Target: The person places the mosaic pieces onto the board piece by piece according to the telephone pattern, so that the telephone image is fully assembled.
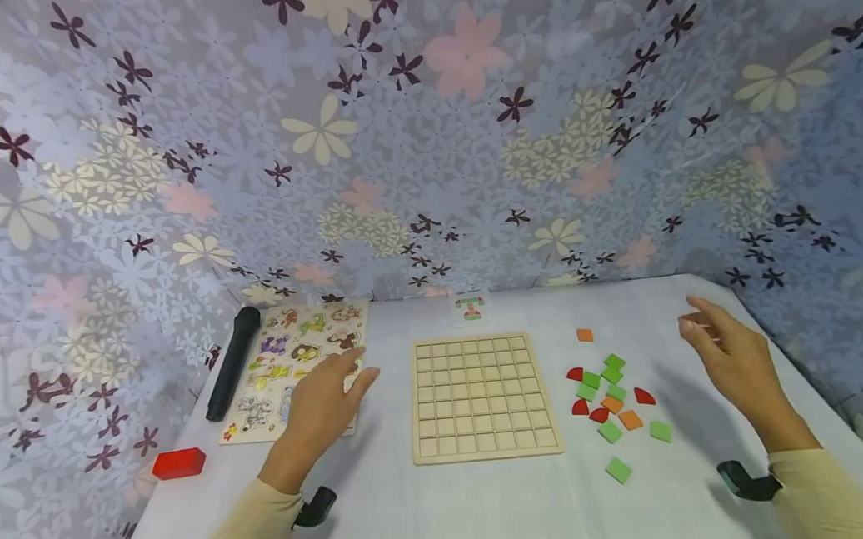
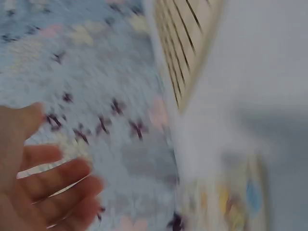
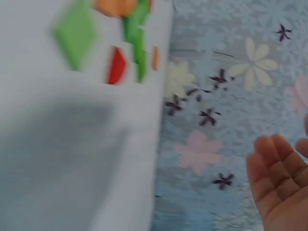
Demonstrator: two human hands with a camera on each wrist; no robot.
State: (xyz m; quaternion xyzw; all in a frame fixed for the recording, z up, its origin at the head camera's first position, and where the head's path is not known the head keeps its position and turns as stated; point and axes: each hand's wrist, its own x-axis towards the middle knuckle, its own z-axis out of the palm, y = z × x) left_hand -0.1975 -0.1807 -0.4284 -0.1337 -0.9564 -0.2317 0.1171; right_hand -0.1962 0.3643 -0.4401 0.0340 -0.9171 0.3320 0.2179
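Observation:
My left hand (image 1: 322, 404) hovers over the right side of an animal picture board (image 1: 275, 347), fingers relaxed and holding nothing. Above the right part of the table is my right hand (image 1: 734, 361), its fingers loosely bent around nothing. Between them lies a wooden grid board (image 1: 488, 456) with bare square cells. To its right are scattered small tiles: several green squares (image 1: 618, 470), a few orange squares (image 1: 630, 419) and several red quarter-round pieces (image 1: 644, 396). Both wrist views show the hands (image 2: 57, 187) (image 3: 279, 178) with spread or slightly bent fingers.
A small card (image 1: 470, 308) with a red and green pattern lies behind the grid board. At the left are a black cylindrical object (image 1: 233, 363) and a red block (image 1: 179, 463). Flowered fabric (image 1: 422, 136) rises behind the white-covered table (image 1: 486, 516).

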